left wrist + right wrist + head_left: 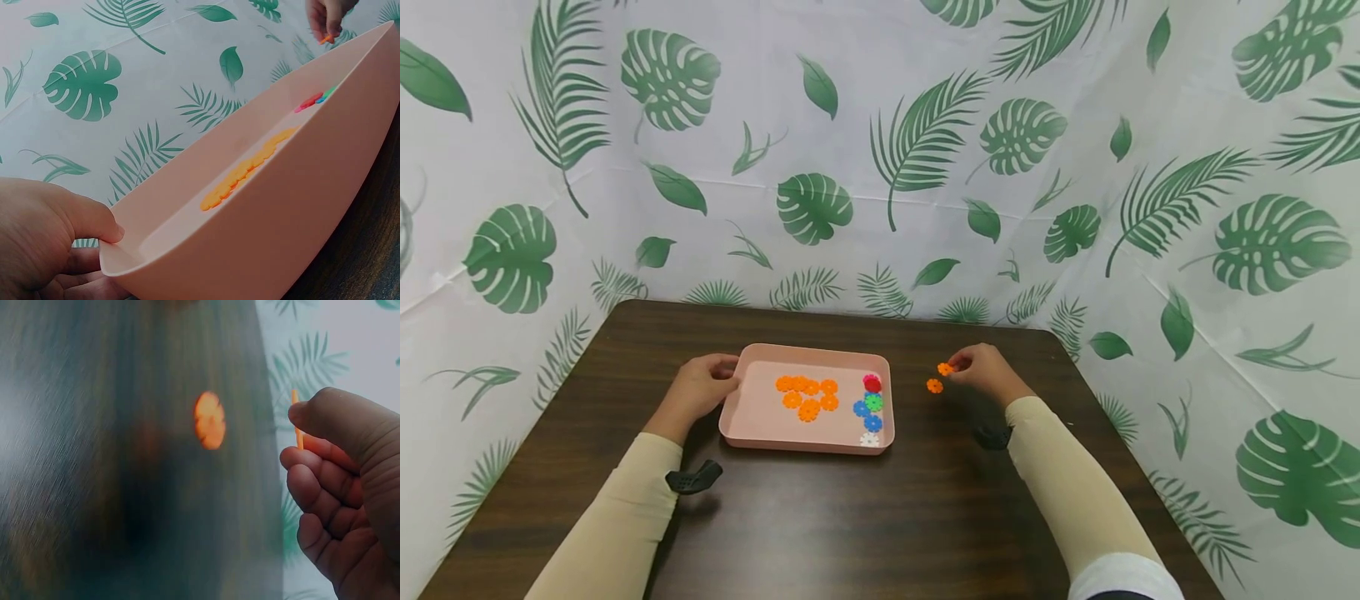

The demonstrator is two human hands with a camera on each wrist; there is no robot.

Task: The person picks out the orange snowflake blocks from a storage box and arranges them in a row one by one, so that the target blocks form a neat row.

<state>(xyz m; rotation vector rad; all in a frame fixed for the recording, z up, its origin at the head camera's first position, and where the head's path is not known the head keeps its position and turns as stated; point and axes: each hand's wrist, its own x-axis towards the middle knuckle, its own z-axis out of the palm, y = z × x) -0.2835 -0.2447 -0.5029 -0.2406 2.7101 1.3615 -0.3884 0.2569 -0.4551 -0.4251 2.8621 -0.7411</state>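
- Tray first: a pink plastic tray [767, 442] sits on the dark wood-grain tabletop [820, 517], closer to the far edge than the near one and a bit left of the middle.
- The left hand [702, 387] has hold of the tray's left wall near its far-left corner, thumb over the rim.
- The right hand [988, 371] is out past the tray's right side, pinching an orange notched disc [945, 368] between thumb and finger.
- Another one, a loose orange disc [934, 386], lies on the tabletop just beside that hand, toward the tray.
- In the tray, a bunch of orange discs [792, 400] fills the middle. Along the right wall: pink, red, green, blue and white discs [869, 439], some overlapping.
- What could go wrong, imo: that pinch is only on a thin disc, so a slight slip of the thumb could drop it.
- Also, a sleeve or knuckle could nudge the loose one away, and a tug or lift on the left wall might slide the discs into each other.
- Brands or labels? No writing I can read anywhere, just leaf prints on the cloth backdrop [865, 133].
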